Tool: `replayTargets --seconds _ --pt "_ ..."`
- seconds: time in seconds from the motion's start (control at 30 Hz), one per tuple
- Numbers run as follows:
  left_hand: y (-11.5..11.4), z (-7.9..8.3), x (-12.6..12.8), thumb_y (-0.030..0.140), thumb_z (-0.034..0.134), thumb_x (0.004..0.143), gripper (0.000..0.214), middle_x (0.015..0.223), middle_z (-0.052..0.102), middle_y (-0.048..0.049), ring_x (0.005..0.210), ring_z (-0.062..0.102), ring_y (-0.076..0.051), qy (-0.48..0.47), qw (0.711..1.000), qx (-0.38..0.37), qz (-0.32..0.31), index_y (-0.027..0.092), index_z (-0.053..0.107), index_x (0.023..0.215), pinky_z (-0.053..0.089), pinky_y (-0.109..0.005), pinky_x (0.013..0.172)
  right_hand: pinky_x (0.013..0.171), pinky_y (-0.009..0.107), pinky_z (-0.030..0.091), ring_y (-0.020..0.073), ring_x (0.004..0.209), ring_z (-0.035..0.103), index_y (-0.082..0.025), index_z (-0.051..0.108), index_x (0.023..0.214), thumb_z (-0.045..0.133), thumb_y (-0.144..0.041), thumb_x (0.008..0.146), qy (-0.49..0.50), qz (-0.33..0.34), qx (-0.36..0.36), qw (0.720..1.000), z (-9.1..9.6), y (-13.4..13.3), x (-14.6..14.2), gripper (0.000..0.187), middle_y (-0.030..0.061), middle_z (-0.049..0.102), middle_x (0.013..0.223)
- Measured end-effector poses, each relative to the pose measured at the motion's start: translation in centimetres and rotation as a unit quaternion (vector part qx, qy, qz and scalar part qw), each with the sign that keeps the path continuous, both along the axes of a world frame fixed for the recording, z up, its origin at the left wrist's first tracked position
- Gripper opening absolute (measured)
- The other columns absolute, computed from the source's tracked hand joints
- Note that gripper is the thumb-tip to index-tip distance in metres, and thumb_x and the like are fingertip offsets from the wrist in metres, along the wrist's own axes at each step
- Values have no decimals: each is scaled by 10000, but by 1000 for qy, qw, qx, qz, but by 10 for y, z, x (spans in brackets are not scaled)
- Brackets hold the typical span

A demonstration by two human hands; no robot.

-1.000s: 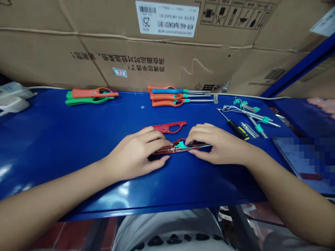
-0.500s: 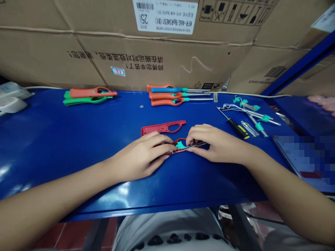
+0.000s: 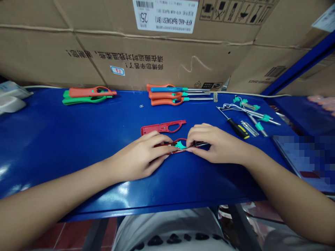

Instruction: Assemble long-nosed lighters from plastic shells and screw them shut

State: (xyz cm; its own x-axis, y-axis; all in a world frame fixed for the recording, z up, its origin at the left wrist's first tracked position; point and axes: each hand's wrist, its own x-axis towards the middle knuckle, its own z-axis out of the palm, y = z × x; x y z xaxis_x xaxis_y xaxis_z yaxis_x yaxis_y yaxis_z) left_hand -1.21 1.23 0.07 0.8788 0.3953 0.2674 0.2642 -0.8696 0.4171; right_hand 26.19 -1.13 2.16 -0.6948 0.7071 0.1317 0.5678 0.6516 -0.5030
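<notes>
Both hands grip a red plastic lighter shell (image 3: 167, 146) near the middle of the blue bench, and my left hand (image 3: 142, 155) covers its handle end. My right hand (image 3: 218, 144) pinches the other end, where a dark metal rod sticks out. A teal plastic piece (image 3: 180, 145) sits inside the shell between my hands, and my fingers hide most of the shell. Just beyond my left hand lies a second, empty red shell half (image 3: 162, 128). A yellow-and-black screwdriver (image 3: 238, 129) lies beyond my right hand, not touching it.
The blue bench (image 3: 78, 139) holds orange and green lighters (image 3: 89, 93) and orange lighters with metal tubes (image 3: 167, 94) at the back. Teal-fitted metal parts with wires (image 3: 251, 113) lie at right. Cardboard boxes (image 3: 167, 59) stand behind, and a blurred sheet (image 3: 300, 160) lies at right.
My left hand has slid right along the red shell, closer to my right hand. More of the shell is now covered, and the view has shifted slightly.
</notes>
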Motion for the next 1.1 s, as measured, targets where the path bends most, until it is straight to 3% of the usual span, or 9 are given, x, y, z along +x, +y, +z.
replayTargets --seconds 0.23,0.43,0.6,1.1 --pt "-1 1 0 165 494 1021 330 1274 643 -118 1113 589 -235 9 1000 23 3 206 674 1294 523 -396 977 707 279 459 149 777 578 -198 679 854 690 -203 875 25 -70 -66 995 0 3 1 24 22 655 856" --pt "0 1 -1 182 481 1025 337 1284 648 -122 1103 600 -244 25 998 53 3 204 665 1306 535 -400 965 673 267 457 130 735 560 -194 714 840 656 -182 860 26 -102 -133 986 2 3 2 62 17 670 846" --pt "-1 2 -2 170 462 1019 386 1320 640 -128 1084 607 -265 44 994 99 -8 205 632 1365 545 -425 925 608 257 430 122 682 504 -189 718 889 719 -269 815 45 -156 -186 969 1 5 3 109 -5 606 766" --pt "-1 1 -2 180 467 1014 375 1318 641 -132 1077 606 -264 45 991 126 -7 189 642 1345 548 -415 924 560 259 374 114 633 461 -178 733 865 703 -325 813 45 -176 -226 957 1 12 8 158 -9 600 715"
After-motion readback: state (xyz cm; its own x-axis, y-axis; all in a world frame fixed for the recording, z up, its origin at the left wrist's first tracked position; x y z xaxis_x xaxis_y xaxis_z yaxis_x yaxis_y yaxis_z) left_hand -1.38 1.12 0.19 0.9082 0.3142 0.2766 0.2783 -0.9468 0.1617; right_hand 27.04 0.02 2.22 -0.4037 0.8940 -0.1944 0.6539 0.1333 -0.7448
